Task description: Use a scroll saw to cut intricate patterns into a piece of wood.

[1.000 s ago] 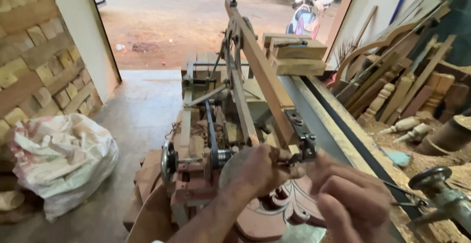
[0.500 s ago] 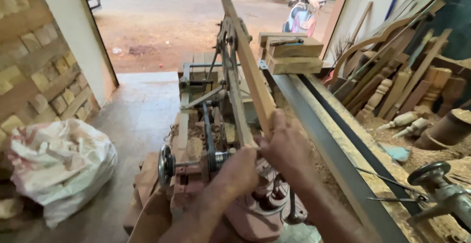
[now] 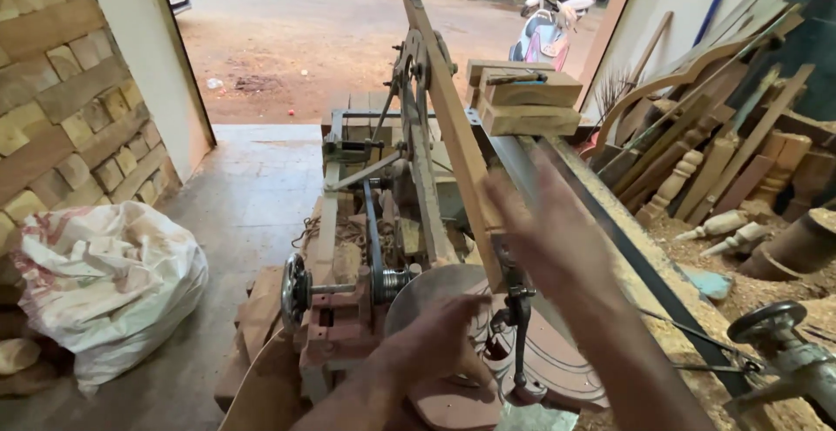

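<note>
One wooden saw frame [image 3: 448, 126] rose over one flat carved panel [image 3: 531, 357] at the machine's near edge, open floor [image 3: 235, 222] to its left. The left hand [image 3: 431, 344] pressed flat on the panel; the right hand [image 3: 544, 239], blurred and spread open, held nothing beside the frame.

The saw frame [image 3: 435, 135] stands at the centre, its blade [image 3: 520, 353] at six o'clock. The left hand [image 3: 435, 344] lies on the wooden panel [image 3: 557, 361] below it. A sack [image 3: 104, 283] lies at eight o'clock, stacked blocks [image 3: 522, 96] at one, leaning timbers [image 3: 714, 135] at two, a scooter [image 3: 549, 26] behind at twelve.
</note>
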